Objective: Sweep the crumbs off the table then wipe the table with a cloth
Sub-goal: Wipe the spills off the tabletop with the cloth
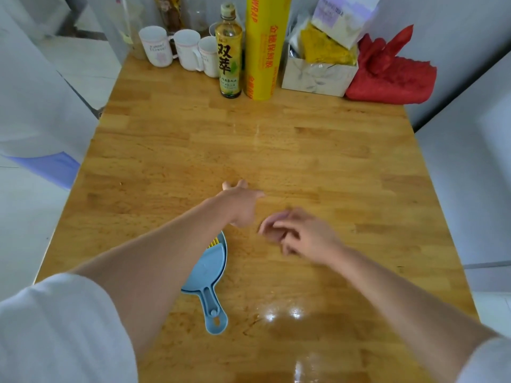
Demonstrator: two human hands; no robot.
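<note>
Head view | left hand (pixel 240 205) flat on table (pixel 331 167) mid-centre, fingers spread, empty | right hand (pixel 298 233) blurred, loosely curled, empty | blue dustpan (pixel 206 268) near front-left edge | crumbs indistinct | advice: grasp dustpan handle, sweep toward edge.

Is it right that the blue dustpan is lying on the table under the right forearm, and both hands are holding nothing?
Not quite. The head view shows the blue dustpan on the table under the left forearm, not the right. The rest holds: the left hand and right hand hold nothing, though the right one is blurred.
</note>
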